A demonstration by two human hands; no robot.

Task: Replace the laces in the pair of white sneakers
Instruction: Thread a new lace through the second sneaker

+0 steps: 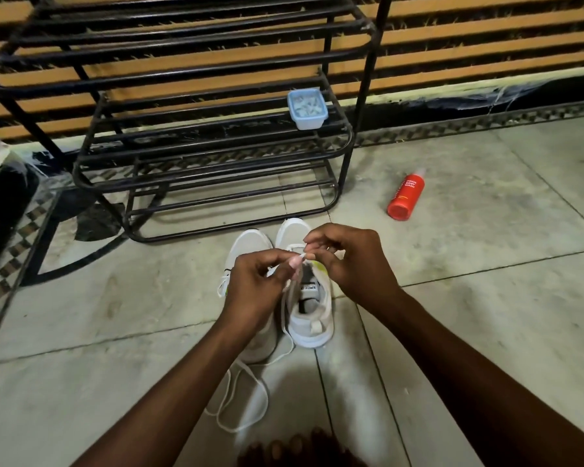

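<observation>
Two white sneakers stand side by side on the tiled floor, toes pointing away from me. The right sneaker shows its open collar and tongue label. The left sneaker is largely covered by my left hand. Both hands hover over the right sneaker's lacing. My left hand pinches the tip of a white lace between thumb and fingers. My right hand has curled fingers that pinch the lace tip from the other side. The lace's slack trails down the shoe and loops loosely on the floor toward me.
A black metal shoe rack stands just beyond the sneakers, with a small blue lidded container on a middle shelf. A red bottle lies on the floor to the right. A slatted wall runs behind. My toes show at the bottom edge.
</observation>
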